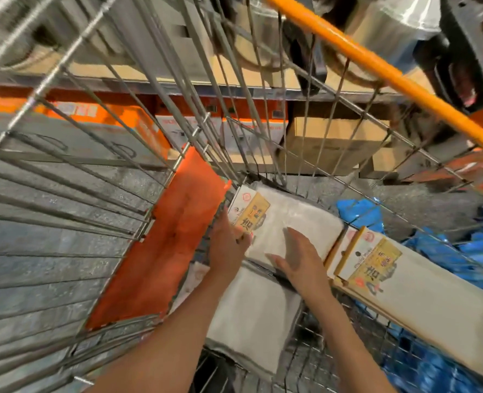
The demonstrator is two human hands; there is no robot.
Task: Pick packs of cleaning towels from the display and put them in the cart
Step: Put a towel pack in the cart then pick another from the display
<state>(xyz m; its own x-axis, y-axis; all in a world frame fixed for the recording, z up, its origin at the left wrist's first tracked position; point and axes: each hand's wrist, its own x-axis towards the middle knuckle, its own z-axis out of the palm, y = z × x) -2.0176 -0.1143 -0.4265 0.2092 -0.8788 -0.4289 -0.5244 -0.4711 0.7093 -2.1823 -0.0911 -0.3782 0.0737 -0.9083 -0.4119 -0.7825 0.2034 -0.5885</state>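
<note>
- White plastic-wrapped pack of cleaning towels with a yellow label (pixel 285 222) lies in the wire shopping cart (pixel 98 165), directly ahead of both hands, long axis running left to right.
- Left hand (pixel 229 245) grips its labelled left end; right hand (pixel 300 256) presses flat, fingers straight, on top.

towel pack (pixel 297 219) in cart (pixel 64 171) | second pack (pixel 421 302) right
</note>
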